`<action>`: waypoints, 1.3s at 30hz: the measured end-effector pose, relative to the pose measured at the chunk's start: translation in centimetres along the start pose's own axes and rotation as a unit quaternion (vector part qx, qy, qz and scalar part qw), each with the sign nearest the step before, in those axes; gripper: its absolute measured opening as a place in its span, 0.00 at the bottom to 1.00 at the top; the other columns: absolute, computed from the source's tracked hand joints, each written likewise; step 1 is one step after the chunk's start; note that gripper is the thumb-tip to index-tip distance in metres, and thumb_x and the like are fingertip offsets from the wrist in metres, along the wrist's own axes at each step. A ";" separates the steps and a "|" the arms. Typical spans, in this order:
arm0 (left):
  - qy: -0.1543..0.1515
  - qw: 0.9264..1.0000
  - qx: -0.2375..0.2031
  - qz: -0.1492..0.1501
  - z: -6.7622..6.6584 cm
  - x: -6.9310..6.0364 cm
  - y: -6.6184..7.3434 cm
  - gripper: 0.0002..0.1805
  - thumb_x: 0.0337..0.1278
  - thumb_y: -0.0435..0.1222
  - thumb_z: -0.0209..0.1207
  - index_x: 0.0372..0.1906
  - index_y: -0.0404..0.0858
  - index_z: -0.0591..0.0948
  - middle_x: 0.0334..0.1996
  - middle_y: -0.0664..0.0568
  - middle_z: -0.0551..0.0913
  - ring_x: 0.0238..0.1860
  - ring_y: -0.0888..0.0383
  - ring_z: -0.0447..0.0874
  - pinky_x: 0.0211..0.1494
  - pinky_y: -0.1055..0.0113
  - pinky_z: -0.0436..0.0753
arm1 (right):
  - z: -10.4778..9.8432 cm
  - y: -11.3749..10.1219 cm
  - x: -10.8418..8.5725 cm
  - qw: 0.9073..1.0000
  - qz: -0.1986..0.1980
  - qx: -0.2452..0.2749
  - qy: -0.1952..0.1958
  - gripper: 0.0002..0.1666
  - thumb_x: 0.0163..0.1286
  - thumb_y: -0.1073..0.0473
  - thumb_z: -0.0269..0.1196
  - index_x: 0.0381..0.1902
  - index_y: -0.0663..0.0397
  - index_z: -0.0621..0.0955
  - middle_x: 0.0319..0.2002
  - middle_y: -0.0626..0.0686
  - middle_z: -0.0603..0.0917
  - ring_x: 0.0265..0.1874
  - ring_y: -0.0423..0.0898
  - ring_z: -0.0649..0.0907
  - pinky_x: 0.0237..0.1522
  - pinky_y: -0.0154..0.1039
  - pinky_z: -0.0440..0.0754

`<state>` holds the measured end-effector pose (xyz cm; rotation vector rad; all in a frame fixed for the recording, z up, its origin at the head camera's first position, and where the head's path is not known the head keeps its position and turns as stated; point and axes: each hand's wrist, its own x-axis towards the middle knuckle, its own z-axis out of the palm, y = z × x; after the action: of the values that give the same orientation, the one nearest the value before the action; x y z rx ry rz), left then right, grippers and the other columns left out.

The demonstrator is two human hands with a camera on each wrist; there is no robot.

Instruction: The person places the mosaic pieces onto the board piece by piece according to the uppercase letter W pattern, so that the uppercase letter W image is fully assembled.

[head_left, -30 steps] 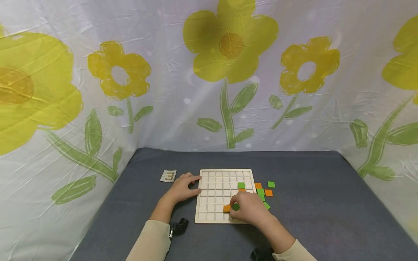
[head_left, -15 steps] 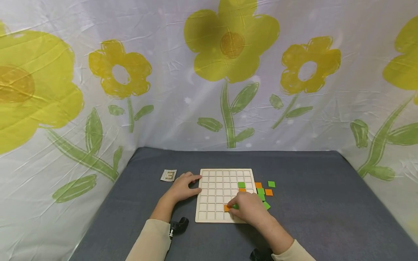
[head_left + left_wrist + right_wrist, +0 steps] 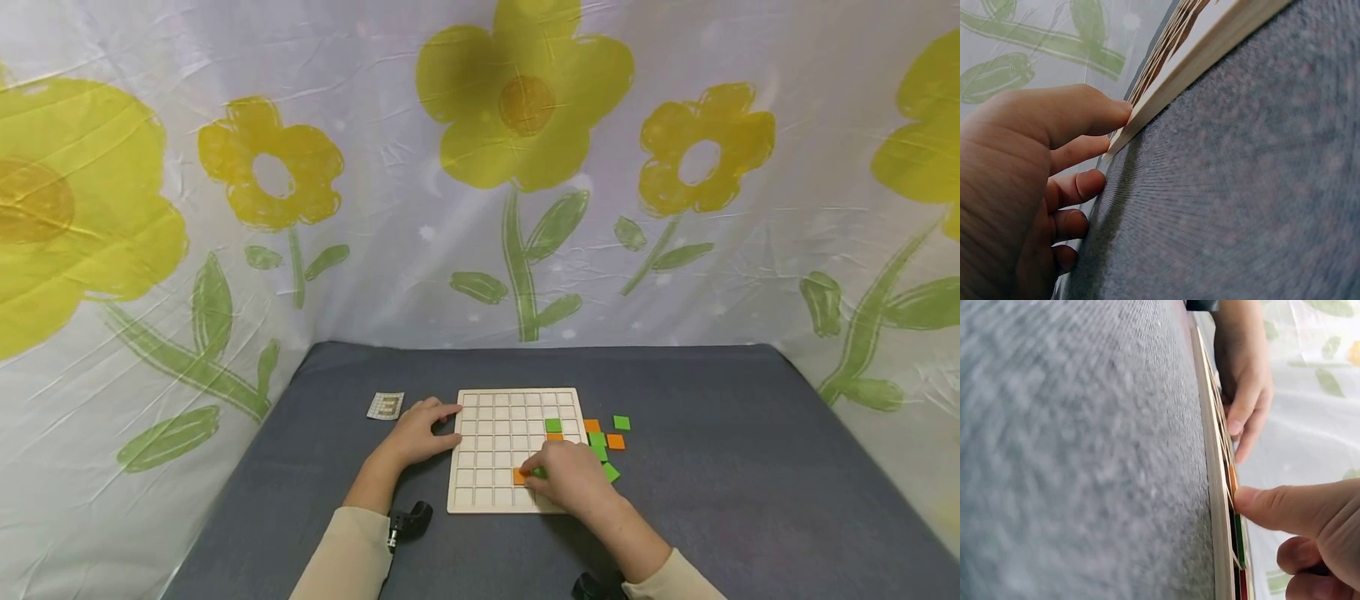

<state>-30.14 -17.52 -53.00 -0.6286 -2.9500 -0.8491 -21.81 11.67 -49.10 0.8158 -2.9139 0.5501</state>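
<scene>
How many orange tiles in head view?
4: a nearer tile and a farther tile on the board, an inner tile and an outer tile beside it. The right hand may hide more.

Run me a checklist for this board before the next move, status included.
1. Left hand at the board: ok, touching its left edge.
2. Right hand clear of the board: not ok, its fingers are at an orange tile.
3. Green tile by those fingers fully seated: cannot tell, partly hidden.
4. Card uncovered: ok, lying left of the board.
5. Loose tiles nearby: ok, at the board's right.
</scene>
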 end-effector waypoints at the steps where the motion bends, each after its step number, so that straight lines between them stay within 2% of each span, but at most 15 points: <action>1: 0.001 1.000 -0.001 0.000 0.0 0.0 0.0 0.30 0.62 0.47 0.68 0.68 0.45 0.80 0.37 0.57 0.71 0.39 0.57 0.65 0.44 0.55 0.67 | 0.0 0.1 0.0 1.000 -0.004 -0.003 0.004 0.07 0.61 0.55 0.76 0.38 0.43 0.93 0.35 0.43 0.90 0.36 0.46 0.87 0.26 0.38 0.75; 6: 0.005 1.000 -0.003 0.006 0.1 -0.1 -0.1 0.30 0.62 0.47 0.68 0.68 0.45 0.81 0.36 0.57 0.71 0.38 0.57 0.65 0.43 0.55 0.67 | -0.6 0.9 0.0 0.999 -0.002 -0.002 0.033 0.06 0.63 0.54 0.75 0.37 0.44 0.93 0.36 0.45 0.90 0.34 0.47 0.87 0.24 0.37 0.75; 10: 0.003 1.000 -0.003 0.005 0.0 -0.2 0.0 0.30 0.62 0.47 0.68 0.68 0.46 0.80 0.37 0.57 0.70 0.38 0.57 0.65 0.44 0.55 0.66 | -1.4 2.0 -0.1 0.997 0.054 0.026 0.038 0.08 0.64 0.54 0.75 0.40 0.46 0.93 0.39 0.47 0.90 0.32 0.46 0.86 0.21 0.36 0.73; 13: -0.001 1.000 0.000 0.004 0.0 -0.1 -0.1 0.30 0.62 0.47 0.68 0.69 0.47 0.80 0.37 0.57 0.71 0.39 0.57 0.65 0.45 0.55 0.66 | -2.1 3.0 -0.2 0.994 0.096 0.025 0.039 0.09 0.65 0.53 0.74 0.43 0.45 0.93 0.41 0.48 0.89 0.35 0.48 0.86 0.23 0.39 0.76; 17: 0.002 1.000 0.001 0.007 0.0 -0.1 -0.1 0.30 0.62 0.47 0.68 0.68 0.46 0.80 0.37 0.57 0.71 0.39 0.57 0.65 0.44 0.55 0.66 | -3.1 4.5 -0.5 0.990 0.129 0.007 0.049 0.11 0.65 0.52 0.74 0.45 0.46 0.93 0.42 0.51 0.89 0.41 0.52 0.86 0.28 0.43 0.80; 26: 0.006 1.000 -0.002 0.009 0.0 -0.1 0.0 0.29 0.62 0.47 0.68 0.67 0.45 0.81 0.37 0.58 0.71 0.38 0.58 0.65 0.44 0.55 0.67 | -4.5 8.4 -1.3 0.981 0.185 0.029 0.052 0.14 0.69 0.54 0.71 0.49 0.51 0.91 0.45 0.55 0.88 0.29 0.45 0.80 0.22 0.40 0.73; 28: 0.008 1.000 -0.001 0.009 0.0 0.0 0.0 0.29 0.61 0.47 0.68 0.67 0.45 0.81 0.37 0.58 0.71 0.38 0.58 0.65 0.44 0.55 0.67 | -4.7 9.2 -1.6 0.979 0.194 0.026 0.048 0.15 0.70 0.54 0.70 0.51 0.52 0.90 0.48 0.57 0.88 0.33 0.49 0.84 0.26 0.42 0.77; 33: 0.010 1.000 0.002 0.008 0.1 0.0 -0.1 0.29 0.61 0.47 0.68 0.67 0.46 0.81 0.36 0.58 0.71 0.37 0.58 0.65 0.43 0.55 0.66 | -5.0 10.7 -2.1 0.977 0.208 0.010 0.043 0.18 0.70 0.56 0.69 0.55 0.56 0.88 0.47 0.61 0.88 0.39 0.56 0.85 0.33 0.50 0.81; 35: 0.009 1.000 0.001 0.007 0.2 0.0 -0.2 0.29 0.61 0.48 0.68 0.67 0.46 0.81 0.36 0.58 0.71 0.37 0.58 0.65 0.43 0.55 0.66 | -4.9 11.2 -2.3 0.976 0.213 0.004 0.042 0.18 0.71 0.58 0.68 0.56 0.58 0.87 0.48 0.62 0.87 0.39 0.58 0.85 0.36 0.53 0.82; 39: 0.010 1.000 0.000 0.006 0.2 0.0 -0.2 0.29 0.61 0.48 0.68 0.67 0.46 0.81 0.36 0.58 0.71 0.38 0.58 0.65 0.44 0.55 0.67 | -4.6 12.0 -2.5 0.973 0.228 -0.008 0.030 0.21 0.72 0.61 0.65 0.60 0.61 0.84 0.55 0.68 0.83 0.50 0.66 0.83 0.45 0.61 0.81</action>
<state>-30.15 -17.58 -53.30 -0.6339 -2.9246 -0.8491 -26.00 24.07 -49.03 0.1123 -3.0434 0.5638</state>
